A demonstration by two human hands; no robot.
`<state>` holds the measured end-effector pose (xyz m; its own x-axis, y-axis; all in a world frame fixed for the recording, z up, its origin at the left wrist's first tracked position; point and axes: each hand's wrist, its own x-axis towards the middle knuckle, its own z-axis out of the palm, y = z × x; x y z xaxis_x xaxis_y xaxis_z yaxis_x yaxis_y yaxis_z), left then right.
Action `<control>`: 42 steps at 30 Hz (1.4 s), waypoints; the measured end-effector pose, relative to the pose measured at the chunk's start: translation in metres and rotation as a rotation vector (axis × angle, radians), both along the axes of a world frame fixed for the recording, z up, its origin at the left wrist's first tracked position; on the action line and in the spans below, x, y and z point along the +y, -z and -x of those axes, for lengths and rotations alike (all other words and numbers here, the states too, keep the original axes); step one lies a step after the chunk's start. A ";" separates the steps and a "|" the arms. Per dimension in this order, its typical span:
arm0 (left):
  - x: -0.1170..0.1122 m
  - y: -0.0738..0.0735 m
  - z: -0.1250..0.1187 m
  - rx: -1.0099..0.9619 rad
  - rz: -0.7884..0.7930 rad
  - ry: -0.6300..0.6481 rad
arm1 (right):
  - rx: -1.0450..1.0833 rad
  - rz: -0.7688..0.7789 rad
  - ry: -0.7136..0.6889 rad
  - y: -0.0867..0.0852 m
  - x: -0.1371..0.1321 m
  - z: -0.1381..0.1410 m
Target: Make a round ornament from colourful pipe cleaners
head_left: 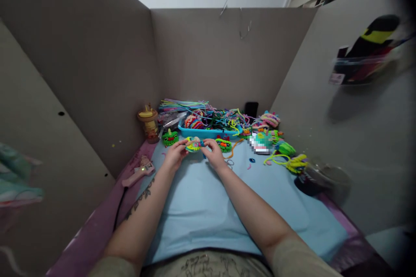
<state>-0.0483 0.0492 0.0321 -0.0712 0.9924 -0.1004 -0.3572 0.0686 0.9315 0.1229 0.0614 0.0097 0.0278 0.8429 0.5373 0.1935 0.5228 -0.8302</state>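
Above the light blue cloth, a small multicoloured pipe-cleaner craft piece (194, 144) is held up between my two hands. My left hand (175, 156) pinches its left end. On the right end, by a blue bit, the fingers of my right hand (213, 154) are closed. Its yellow, green and pink parts show between the fingertips, but finer detail is too small to tell. Left of it stands a green pipe-cleaner figure (170, 138) with a face. Just beyond my right hand lies another green figure (224, 144) with red and orange parts, near an orange pipe cleaner (237, 146).
A blue tray (211, 133) heaped with pipe cleaners stands at the back, beside a lidded cup (148, 124). On the left lies a pink glue gun (139, 174) with a cord. Yellow-green pieces (296, 163) and a dark container (308, 184) are right. Grey panels enclose the table.
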 end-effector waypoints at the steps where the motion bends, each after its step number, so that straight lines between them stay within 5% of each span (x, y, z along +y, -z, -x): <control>1: -0.006 0.001 -0.004 -0.010 -0.029 -0.044 | -0.012 -0.033 -0.005 -0.004 -0.007 0.000; 7: -0.042 0.022 -0.021 0.048 -0.135 -0.210 | -0.247 -0.097 -0.055 -0.009 -0.039 0.006; 17: -0.052 0.027 -0.024 0.089 -0.228 -0.189 | -0.436 -0.155 -0.115 0.004 -0.045 0.007; 30: -0.048 0.031 -0.030 0.106 -0.231 -0.184 | -0.187 -0.008 -0.111 0.015 -0.041 0.008; 42: -0.050 0.036 -0.027 0.470 -0.413 -0.251 | -0.287 -0.187 -0.114 0.011 -0.039 0.005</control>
<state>-0.0209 -0.0007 -0.0040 -0.2479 0.8902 0.3822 0.1344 -0.3591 0.9236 0.1180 0.0220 -0.0013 -0.2354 0.7185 0.6545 0.3364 0.6920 -0.6387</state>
